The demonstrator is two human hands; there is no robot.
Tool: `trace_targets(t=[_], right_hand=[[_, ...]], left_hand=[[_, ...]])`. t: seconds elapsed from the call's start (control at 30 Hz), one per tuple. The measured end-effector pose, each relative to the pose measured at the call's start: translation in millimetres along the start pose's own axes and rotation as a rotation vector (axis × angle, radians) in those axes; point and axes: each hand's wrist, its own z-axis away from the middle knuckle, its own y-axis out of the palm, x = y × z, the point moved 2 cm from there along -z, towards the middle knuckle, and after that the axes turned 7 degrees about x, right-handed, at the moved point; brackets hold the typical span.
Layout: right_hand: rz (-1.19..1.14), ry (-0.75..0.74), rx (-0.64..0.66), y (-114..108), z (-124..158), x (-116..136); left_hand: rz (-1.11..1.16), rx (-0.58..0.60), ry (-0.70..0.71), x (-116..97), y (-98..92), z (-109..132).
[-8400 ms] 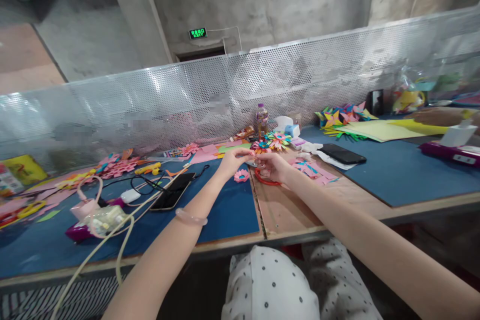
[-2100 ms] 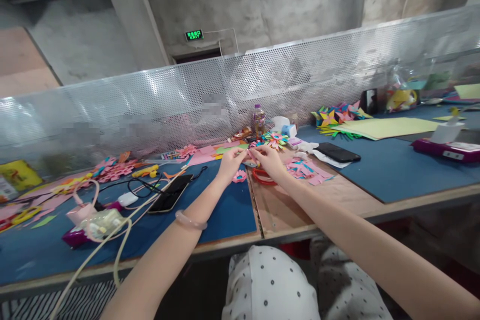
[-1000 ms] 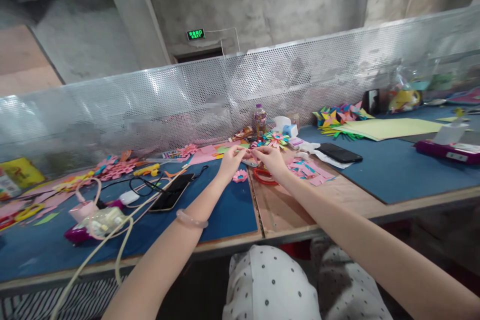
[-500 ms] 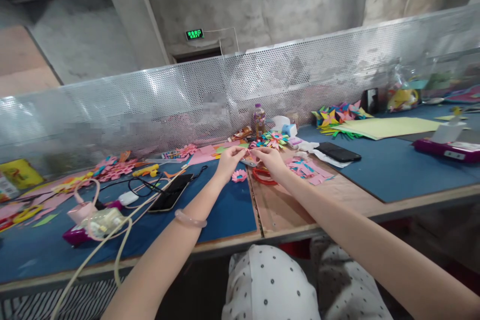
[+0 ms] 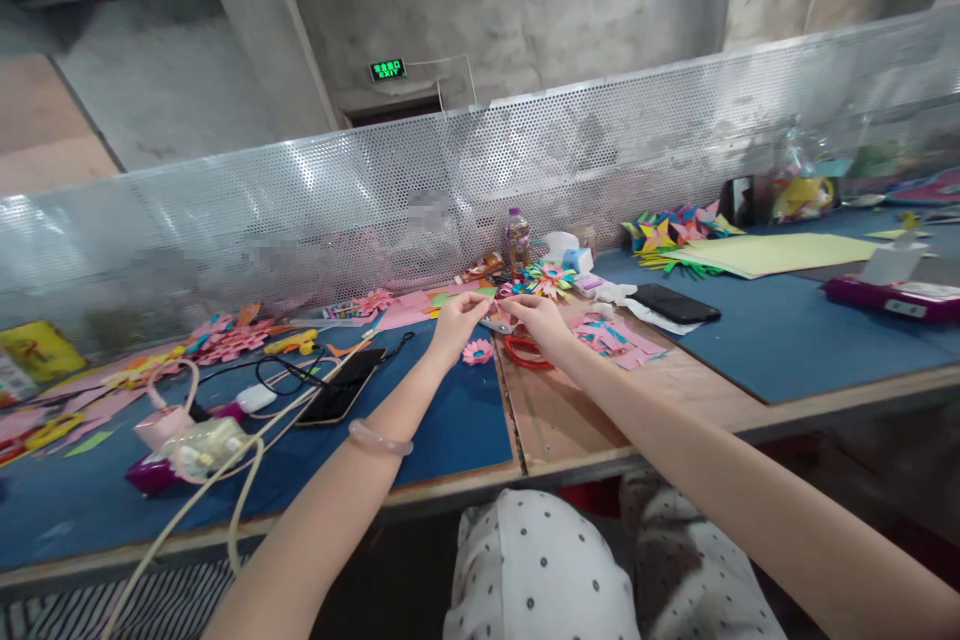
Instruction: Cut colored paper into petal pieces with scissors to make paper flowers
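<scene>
My left hand point(image 5: 459, 322) and my right hand point(image 5: 538, 320) meet above the table, fingertips pinched close together. Between them is a small piece of pink paper point(image 5: 499, 306), mostly hidden by the fingers. Just below lies a pair of scissors with red handles point(image 5: 528, 354) and a grey metal blade, resting on the bare wooden strip. A pink paper flower point(image 5: 478, 351) with a bluish centre sits on the blue mat beneath my left hand. To the right of my right hand are pink and blue paper strips point(image 5: 616, 340).
A black phone point(image 5: 346, 386) with cables and a power strip point(image 5: 154, 472) lie left. Another dark phone point(image 5: 673, 304) rests on tissue at right. A drink bottle point(image 5: 517, 240) and a multicoloured paper flower point(image 5: 550, 280) stand behind my hands, before a perforated metal panel point(image 5: 360, 205).
Both hands keep almost the same place and pinch, with only slight finger movement. The view has shifted very slightly; nothing on the table has visibly moved.
</scene>
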Motion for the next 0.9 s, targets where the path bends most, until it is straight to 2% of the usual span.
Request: trace_targets(t=[0.6,0.9], right_hand=[[0.082,0.021,-0.009,1.7,-1.3,-3.2],[0.055,0.030,-0.003,1.2,-1.2,-4.0]], left_hand=[[0.132,-0.023,-0.183,7.3,4.5,1.6],[0.116,0.007,-0.201,2.9,5.5,2.1]])
